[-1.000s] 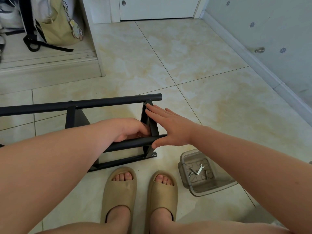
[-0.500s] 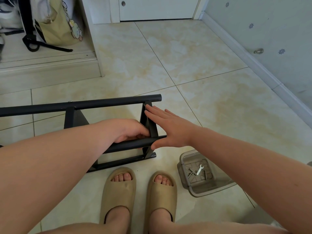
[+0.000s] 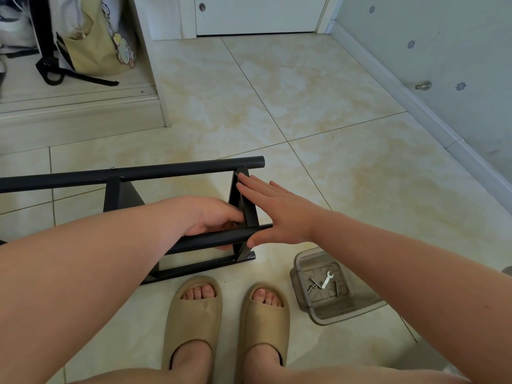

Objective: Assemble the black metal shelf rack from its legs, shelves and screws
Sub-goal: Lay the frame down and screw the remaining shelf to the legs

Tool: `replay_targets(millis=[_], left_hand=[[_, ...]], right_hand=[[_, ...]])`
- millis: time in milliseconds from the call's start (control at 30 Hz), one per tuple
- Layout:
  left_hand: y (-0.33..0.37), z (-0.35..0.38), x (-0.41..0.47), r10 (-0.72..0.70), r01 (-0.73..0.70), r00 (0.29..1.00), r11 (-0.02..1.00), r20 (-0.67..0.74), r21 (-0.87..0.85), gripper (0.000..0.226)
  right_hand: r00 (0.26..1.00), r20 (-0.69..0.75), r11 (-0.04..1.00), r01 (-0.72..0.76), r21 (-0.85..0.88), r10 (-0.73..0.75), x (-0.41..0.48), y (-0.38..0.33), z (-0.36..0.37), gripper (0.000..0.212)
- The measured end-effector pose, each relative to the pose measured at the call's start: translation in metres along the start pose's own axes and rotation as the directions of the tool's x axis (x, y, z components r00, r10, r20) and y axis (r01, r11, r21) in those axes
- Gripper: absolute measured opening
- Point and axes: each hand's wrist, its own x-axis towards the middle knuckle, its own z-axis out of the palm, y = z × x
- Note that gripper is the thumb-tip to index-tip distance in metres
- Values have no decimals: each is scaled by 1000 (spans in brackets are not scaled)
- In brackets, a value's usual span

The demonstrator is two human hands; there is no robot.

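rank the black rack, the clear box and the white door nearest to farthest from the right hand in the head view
1. black rack: the right hand touches it
2. clear box: floor, lower right
3. white door: far wall

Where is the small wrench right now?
Head view, lower right: the wrench lies in the clear tub on the floor, beside loose screws, just right of the sandals.

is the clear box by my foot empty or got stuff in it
Not empty: the box holds a small wrench and a few screws.

Tan slides [image 3: 194, 314], yellow tote [image 3: 91, 48] nr white door [image 3: 257, 12], tile floor [image 3: 304, 92]
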Motion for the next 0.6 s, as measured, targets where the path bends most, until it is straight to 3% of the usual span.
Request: replay_targets(millis=[267, 600], left_hand=[[0, 1, 1, 90, -88, 995, 995, -53, 43, 13], [1, -2, -1, 3, -2, 1000, 999, 10, -47, 18]], right_hand=[[1000, -7, 1000, -3, -1, 3, 1, 0, 0, 113], [1000, -7, 1000, -2, -4, 2, 1, 0, 1, 112]])
